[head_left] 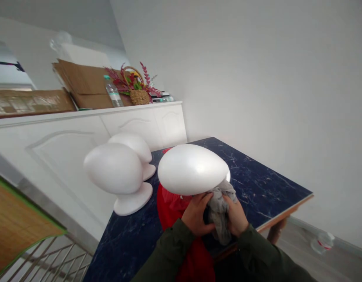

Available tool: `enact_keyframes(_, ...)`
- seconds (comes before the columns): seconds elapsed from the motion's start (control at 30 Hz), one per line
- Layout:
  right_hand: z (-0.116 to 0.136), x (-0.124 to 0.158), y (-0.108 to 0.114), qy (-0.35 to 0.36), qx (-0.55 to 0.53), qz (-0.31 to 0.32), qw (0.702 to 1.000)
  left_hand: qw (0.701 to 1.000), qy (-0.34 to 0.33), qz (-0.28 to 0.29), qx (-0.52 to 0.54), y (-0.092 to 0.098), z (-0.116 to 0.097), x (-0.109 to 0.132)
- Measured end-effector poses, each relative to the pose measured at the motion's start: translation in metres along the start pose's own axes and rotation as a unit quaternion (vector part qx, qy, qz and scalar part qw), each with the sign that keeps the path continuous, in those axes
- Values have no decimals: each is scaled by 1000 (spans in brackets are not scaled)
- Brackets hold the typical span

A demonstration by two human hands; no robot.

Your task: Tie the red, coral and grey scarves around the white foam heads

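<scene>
A grey crumpled cloth (pixel 217 209) hangs between my two hands, at the underside of a smooth white egg-shaped head form (pixel 191 168). My left hand (pixel 197 214) pinches the cloth's left side, its fingertips just under the form and its thumb lower down. On the other side, my right hand (pixel 235 215) is closed around the cloth's right edge. Red fabric (pixel 169 207) lies under and in front of the form, partly behind my left forearm. How the form is supported is mostly hidden.
Two more white head forms, a nearer one (pixel 116 168) and a farther one (pixel 134 143), stand on round bases at the left of the dark blue marbled table (pixel 257 180). Behind are white cabinets (pixel 66 145) carrying cardboard, a bottle and a flower basket (pixel 139 96). A metal rack (pixel 51 262) stands lower left.
</scene>
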State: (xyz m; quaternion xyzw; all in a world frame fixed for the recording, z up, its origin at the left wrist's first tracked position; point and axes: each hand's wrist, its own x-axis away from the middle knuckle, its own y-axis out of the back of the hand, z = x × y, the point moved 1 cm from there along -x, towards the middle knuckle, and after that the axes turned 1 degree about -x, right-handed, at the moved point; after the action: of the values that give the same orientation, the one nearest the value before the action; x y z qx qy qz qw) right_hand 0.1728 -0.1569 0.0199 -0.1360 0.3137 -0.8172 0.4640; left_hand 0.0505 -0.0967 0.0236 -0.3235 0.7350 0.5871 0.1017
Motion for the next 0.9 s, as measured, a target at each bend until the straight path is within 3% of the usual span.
enact_keyframes(0.23,-22,19,-9,-24,49,45,997,992,-14,-105,69,11,18,3)
enact_keyframes(0.37,-30,23,-12,-15,65,76,995,980,-6,-124,158,12,26,6)
enact_keyframes(0.53,-44,25,-14,-61,38,100,992,965,46,-159,201,9,22,3)
enact_keyframes(0.7,-52,25,-16,-1,151,152,977,970,140,-151,127,9,18,-2)
enact_keyframes(0.8,-42,20,-13,37,283,208,936,969,173,-135,111,9,21,-2)
enact_keyframes(0.83,-35,18,-12,48,349,231,907,969,176,-129,113,9,22,-2)
enact_keyframes(0.9,-15,13,-8,64,500,270,820,972,170,-115,113,8,23,-3)
